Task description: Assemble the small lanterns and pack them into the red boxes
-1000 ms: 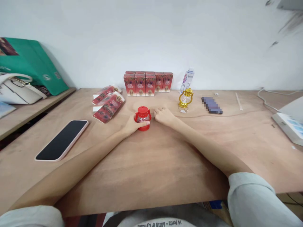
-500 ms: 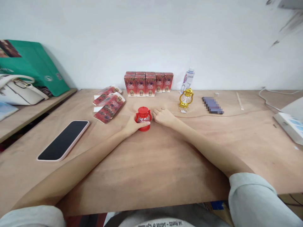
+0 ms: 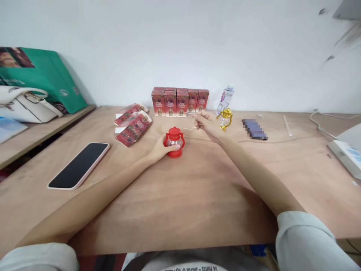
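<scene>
A small red lantern [image 3: 174,153] with a clear globe stands upright on the table. My left hand [image 3: 161,150] is wrapped around its left side, the thumb across its front. Raised behind and to the right of it, my right hand [image 3: 207,124] is closed on a thin bent wire [image 3: 188,128], whose end points left above the red lantern's top. A second lantern, gold [image 3: 225,119], stands just behind my right hand, which hides part of its base.
Several red printed boxes [image 3: 170,102] stand by the wall, beside a water bottle [image 3: 226,98]. Flattened red boxes [image 3: 134,130] and a phone [image 3: 79,165] lie on the left. At right are a blurred dark item [image 3: 254,129] and a white power strip [image 3: 345,158].
My right hand has risen from the table beside the red lantern and moved back and right, now with the wire in its fingers. My left hand keeps its hold on the lantern.
</scene>
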### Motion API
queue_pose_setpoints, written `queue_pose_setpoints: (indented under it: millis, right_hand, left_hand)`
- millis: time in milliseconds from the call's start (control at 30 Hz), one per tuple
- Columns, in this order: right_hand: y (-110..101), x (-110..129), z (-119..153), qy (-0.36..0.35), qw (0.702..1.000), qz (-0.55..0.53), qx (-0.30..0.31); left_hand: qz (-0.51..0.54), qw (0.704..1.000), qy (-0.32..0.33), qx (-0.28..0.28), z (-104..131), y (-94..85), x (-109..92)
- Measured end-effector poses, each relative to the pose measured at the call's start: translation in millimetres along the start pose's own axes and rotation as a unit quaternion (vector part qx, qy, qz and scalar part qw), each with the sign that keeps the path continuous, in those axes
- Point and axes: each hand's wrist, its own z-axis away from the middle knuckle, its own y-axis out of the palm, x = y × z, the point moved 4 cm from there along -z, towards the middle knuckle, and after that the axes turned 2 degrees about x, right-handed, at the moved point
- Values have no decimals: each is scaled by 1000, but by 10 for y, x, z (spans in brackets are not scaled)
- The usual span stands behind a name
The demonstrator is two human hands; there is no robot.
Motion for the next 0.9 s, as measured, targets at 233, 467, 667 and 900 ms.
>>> queue_pose_setpoints:
  millis: [233, 467, 667, 900]
  right_hand:
    - [213, 202, 139, 30, 990, -92, 101]
    - [281, 46, 147, 86, 986, -66, 123]
    - [281, -23, 151, 120, 980, -46, 153]
    - [309, -60, 153, 127, 975, -59, 172]
  left_hand:
    - [62, 995, 3, 75, 35, 25, 4]
    - [92, 983, -20, 160, 89, 98, -33]
    - [75, 985, -30, 153, 87, 78, -14]
    - [85, 982, -46, 165, 96, 106, -37]
